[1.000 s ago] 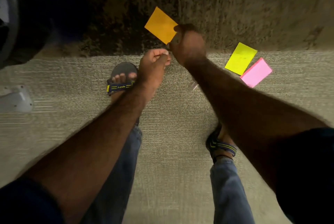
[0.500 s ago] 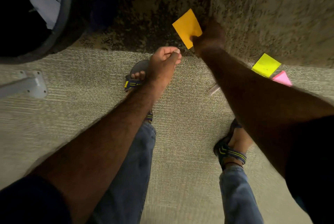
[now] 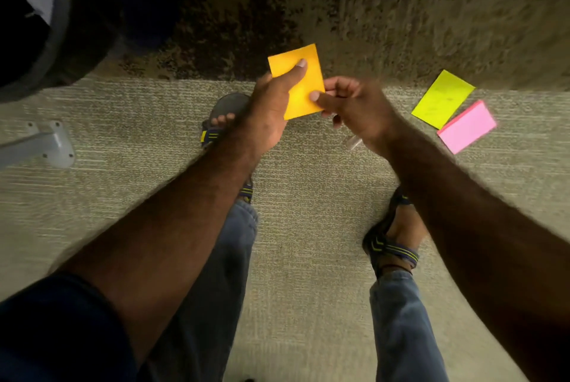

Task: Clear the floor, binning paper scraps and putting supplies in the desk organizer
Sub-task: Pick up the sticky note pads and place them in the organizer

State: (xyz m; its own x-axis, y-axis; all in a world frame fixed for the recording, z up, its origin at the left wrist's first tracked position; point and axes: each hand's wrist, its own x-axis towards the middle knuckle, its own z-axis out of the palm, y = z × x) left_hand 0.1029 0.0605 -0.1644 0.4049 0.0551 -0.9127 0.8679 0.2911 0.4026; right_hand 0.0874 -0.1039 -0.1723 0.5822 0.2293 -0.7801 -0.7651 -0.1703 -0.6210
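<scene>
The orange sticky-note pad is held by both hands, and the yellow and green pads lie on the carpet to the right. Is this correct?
Not quite. The head view shows the orange sticky-note pad in both hands, left hand and right hand, but the pads on the carpet are yellow and pink, not green.

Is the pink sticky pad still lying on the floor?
Yes, the pink sticky pad lies on the carpet beside the yellow-green pad, untouched, while both the left hand and right hand hold the orange pad.
</scene>
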